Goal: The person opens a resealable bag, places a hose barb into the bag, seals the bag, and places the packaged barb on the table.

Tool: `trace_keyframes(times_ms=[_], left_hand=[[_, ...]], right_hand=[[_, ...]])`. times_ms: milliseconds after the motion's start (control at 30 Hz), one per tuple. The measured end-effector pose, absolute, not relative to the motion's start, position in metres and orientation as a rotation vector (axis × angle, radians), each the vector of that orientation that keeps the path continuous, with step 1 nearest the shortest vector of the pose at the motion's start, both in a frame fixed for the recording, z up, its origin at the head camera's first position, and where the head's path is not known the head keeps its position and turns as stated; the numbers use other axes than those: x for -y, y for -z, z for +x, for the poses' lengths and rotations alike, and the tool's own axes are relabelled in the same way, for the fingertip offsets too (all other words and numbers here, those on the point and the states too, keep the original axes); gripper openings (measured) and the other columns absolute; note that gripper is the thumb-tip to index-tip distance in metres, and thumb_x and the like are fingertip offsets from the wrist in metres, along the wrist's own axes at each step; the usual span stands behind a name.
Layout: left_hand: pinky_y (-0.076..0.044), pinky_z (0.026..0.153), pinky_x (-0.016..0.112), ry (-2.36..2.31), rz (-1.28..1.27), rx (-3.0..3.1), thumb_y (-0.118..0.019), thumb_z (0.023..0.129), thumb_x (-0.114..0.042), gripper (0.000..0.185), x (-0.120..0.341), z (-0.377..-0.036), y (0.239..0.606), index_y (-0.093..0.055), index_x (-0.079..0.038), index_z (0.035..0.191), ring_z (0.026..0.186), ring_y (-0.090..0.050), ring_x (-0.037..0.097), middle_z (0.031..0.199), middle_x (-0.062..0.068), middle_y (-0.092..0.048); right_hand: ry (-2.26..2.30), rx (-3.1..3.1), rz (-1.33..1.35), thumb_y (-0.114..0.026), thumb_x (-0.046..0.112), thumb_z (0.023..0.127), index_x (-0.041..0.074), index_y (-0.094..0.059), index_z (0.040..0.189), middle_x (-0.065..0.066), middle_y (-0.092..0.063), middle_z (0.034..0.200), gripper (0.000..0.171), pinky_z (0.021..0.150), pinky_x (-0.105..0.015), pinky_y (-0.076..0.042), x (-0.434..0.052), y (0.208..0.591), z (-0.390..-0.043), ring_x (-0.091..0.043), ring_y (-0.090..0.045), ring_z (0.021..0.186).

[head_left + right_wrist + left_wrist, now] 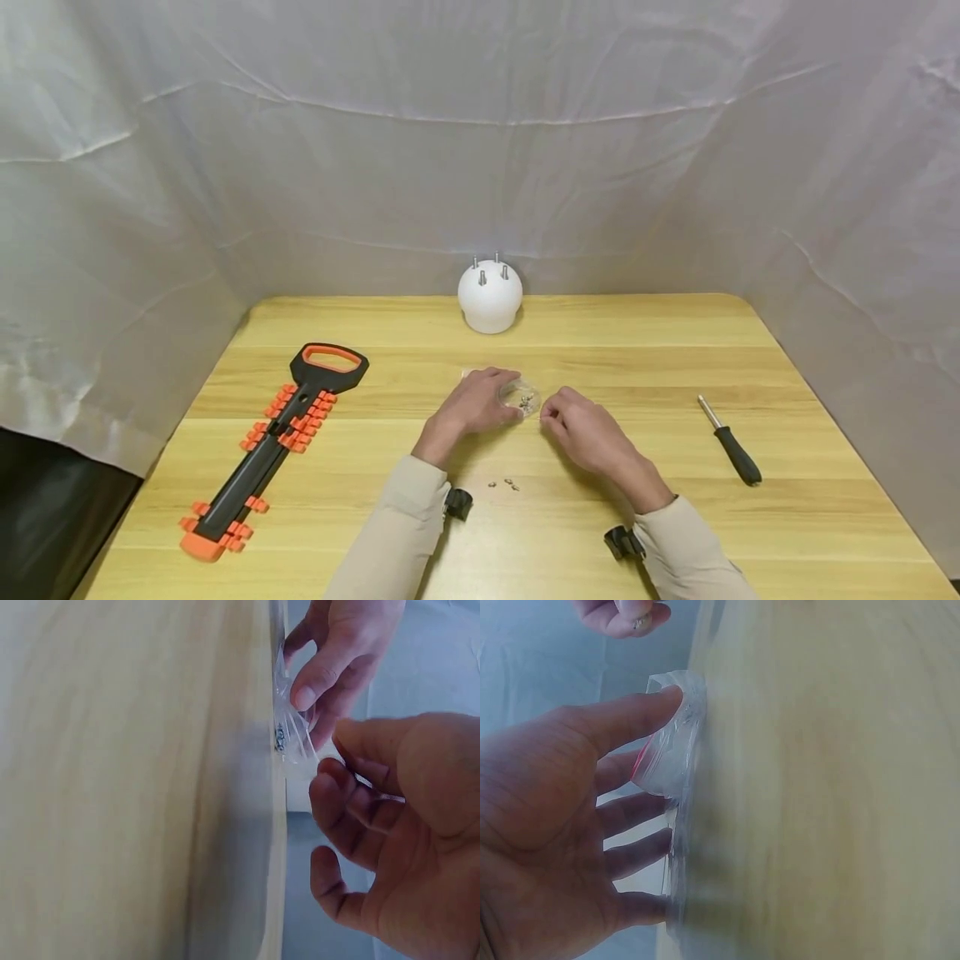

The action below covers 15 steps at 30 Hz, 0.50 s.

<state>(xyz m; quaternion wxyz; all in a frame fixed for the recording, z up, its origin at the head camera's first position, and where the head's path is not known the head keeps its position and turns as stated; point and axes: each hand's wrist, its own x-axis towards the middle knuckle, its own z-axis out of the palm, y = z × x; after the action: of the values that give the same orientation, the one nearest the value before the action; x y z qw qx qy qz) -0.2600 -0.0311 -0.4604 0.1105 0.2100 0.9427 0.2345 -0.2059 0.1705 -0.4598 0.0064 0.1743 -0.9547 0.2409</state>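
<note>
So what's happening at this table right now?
A person sits at a wooden table. Their left hand holds a small clear plastic bag of little metal screws down on the tabletop, while the right hand pinches something small beside it. A few loose screws lie nearer the person. A white dome with studs, an orange-black socket holder and a screwdriver lie untouched.

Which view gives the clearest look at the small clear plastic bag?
The right wrist view: the plastic bag shows against the table edge with small metal parts inside, the left hand pinching it. The left wrist view shows it crumpled and blurred under the fingers, contents unseen. The head view shows it small between both hands.
</note>
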Motion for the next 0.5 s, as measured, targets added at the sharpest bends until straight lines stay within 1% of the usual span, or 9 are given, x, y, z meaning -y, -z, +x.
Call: trace_keyframes(times_ms=[233,500], left_hand=[[-0.036,0.113,0.043,-0.67,0.623,-2.778,-0.069,0.087,-0.042,0.065,0.03,-0.261,0.463,-0.044,-0.024,0.146,0.137,-0.042,0.025,0.15,0.003,-0.044],[-0.036,0.113,0.042,-0.668,0.629,-2.782,-0.068,0.088,-0.041,0.065,0.03,-0.261,0.463,-0.045,-0.024,0.145,0.136,-0.042,0.026,0.15,0.003,-0.045]], right_hand=[[-0.72,2.96,0.479,-0.059,0.018,0.096,0.013,-0.066,0.093,0.002,-0.06,0.093,0.009,0.071,-0.029,-0.05,-0.17,0.461,-0.214,-0.01,-0.056,0.079],[-0.7,2.975,0.471,-0.058,0.021,0.097,0.014,-0.066,0.096,0.002,-0.06,0.094,0.01,0.073,-0.03,-0.052,-0.165,0.461,-0.224,-0.012,-0.058,0.082]])
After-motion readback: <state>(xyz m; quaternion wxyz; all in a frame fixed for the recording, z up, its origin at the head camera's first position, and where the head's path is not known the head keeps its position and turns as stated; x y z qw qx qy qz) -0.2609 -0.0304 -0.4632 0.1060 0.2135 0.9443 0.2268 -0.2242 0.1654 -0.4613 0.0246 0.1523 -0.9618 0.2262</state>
